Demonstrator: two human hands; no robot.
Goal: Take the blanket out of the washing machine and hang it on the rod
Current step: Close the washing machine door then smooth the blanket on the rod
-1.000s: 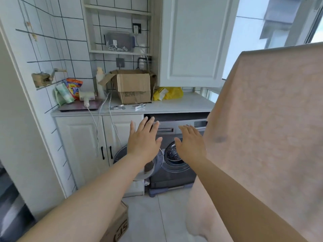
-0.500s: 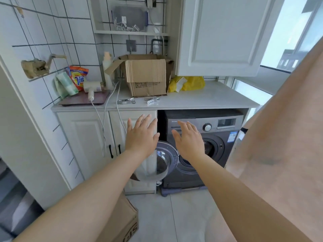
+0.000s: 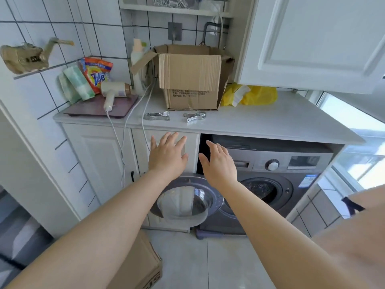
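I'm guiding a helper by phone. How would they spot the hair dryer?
Find the white counter above the washing machine. At its left end lies a purple board; the hair dryer rests on it. It is the only cream, corded thing there, beside the orange detergent bag.

There is 1 view, from a camera worn on the person's head. It looks forward and steeply down across both outstretched forearms toward the washing machine [image 3: 268,184] under the countertop [image 3: 260,124], standing near them. The wide lens bends the wall tiles and cupboard edges. Floor fills the bottom, a shelf the top edge.
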